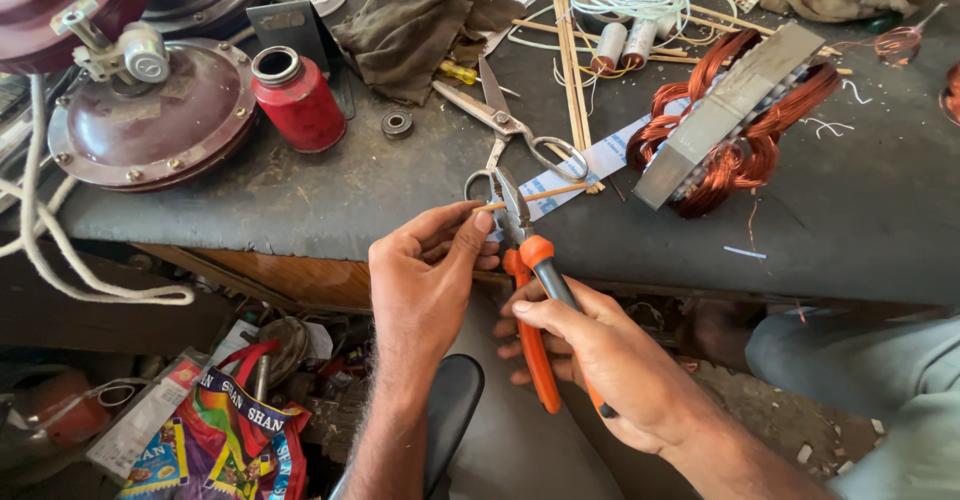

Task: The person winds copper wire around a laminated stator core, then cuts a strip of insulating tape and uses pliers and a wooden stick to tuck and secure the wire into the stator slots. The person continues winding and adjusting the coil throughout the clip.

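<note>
Right hand: my right hand (600,360), lower centre of the frame, is clenched around the orange handles of the pliers (528,290), thumb along the upper handle, fingers wrapped beneath.
Pliers: the metal head points up toward the bench edge, just above and left of my right thumb; the jaws close on the thin stick.
Left hand: my left hand (430,280), left of the pliers, pinches the near end of the thin stick (545,193) between thumb and forefinger, the fingertips touching the pliers' head.
Thin stick: a slim, pale wooden sliver, lying almost level; it runs from my left fingertips through the pliers' jaws and out to the right, over the bench edge, ending near the scissors' lower ring.
Position relative to the grips: the stick sits above my right hand and at the tip of my left, at frame centre.
Bench: a dark, worn worktop (850,220) fills the upper half.
Scissors: steel scissors (505,125) lie open just above the stick.
Copper winding: a stator with copper coils (735,120) rests at upper right, well apart from my hands.
Red can: a red canister (298,100) stands at upper left, beside a maroon motor housing (150,120).
Cloth: a brown rag (420,25) lies at top centre.
</note>
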